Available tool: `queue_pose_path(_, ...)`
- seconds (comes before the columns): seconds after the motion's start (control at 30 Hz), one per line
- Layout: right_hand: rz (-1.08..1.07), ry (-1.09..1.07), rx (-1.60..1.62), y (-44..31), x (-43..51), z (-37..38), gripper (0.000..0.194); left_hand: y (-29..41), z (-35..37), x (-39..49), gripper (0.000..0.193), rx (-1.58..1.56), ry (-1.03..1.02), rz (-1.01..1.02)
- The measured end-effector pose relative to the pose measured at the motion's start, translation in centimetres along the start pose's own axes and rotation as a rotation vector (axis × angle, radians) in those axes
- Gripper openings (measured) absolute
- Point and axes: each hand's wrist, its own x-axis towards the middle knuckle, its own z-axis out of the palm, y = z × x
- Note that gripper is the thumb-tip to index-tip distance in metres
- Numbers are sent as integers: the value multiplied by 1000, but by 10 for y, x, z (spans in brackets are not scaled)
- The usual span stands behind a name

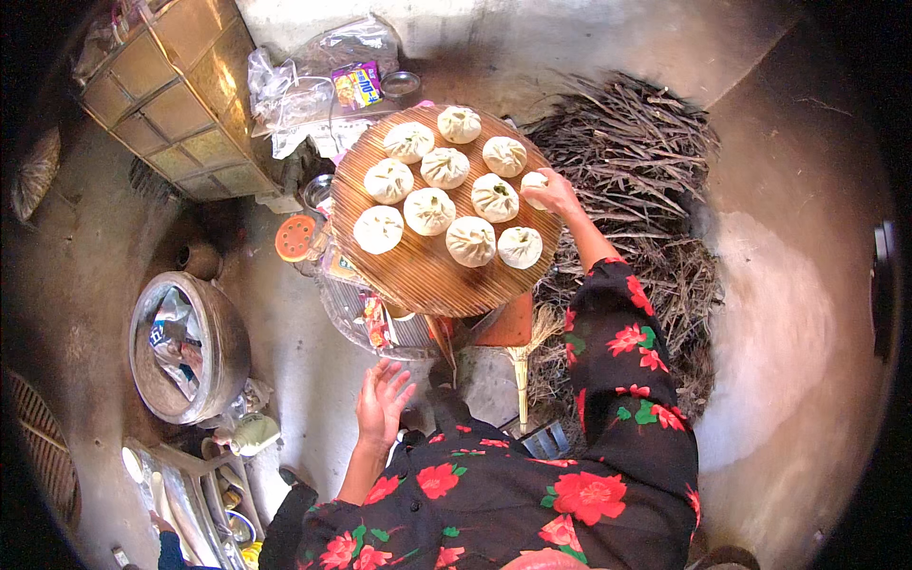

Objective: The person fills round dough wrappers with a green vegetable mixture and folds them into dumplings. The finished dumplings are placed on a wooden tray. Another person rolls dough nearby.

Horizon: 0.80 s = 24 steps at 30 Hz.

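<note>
A round, ribbed wooden board [413, 274] carries several pleated white buns [429, 211], spaced apart over its surface. My right hand [559, 194] has its fingers around one bun [534, 189] at the board's right edge; whether that bun rests on the wood is hard to tell. One bun near it [494, 198] shows green filling through its top. Below the board, close to my body, my left hand [382, 399] is raised with spread fingers and nothing in it.
Stacked dry sticks [634, 142] lie right of the board, with a straw brush [526, 356] below. Left are an orange perforated lid [296, 238], a big clay vat [235, 342] and a tiled cabinet [171, 107]. Another person's sleeve [171, 548] shows at lower left, beside a work surface.
</note>
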Motion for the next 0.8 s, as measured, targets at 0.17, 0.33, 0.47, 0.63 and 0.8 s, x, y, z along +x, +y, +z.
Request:
queue_pose_path(0.17,-19,-17,-26,-6,12,11,94,-3,8,0,45,-13,23,45)
queue_pose_path(0.33,80,-15,365,-17,5,-12,68,-3,1,-7,44,-68,52,100)
queue_pose_path(0.47,13,131,206,31,-2,-36,56,-4,-2,-15,43,-79,75,87)
queue_pose_path(0.63,-217,177,39,21,-6,-31,41,-12,-14,-22,47,-85,111,81)
queue_pose_path(0.8,-216,45,22,22,4,-35,32,-13,-10,-21,41,-100,156,56)
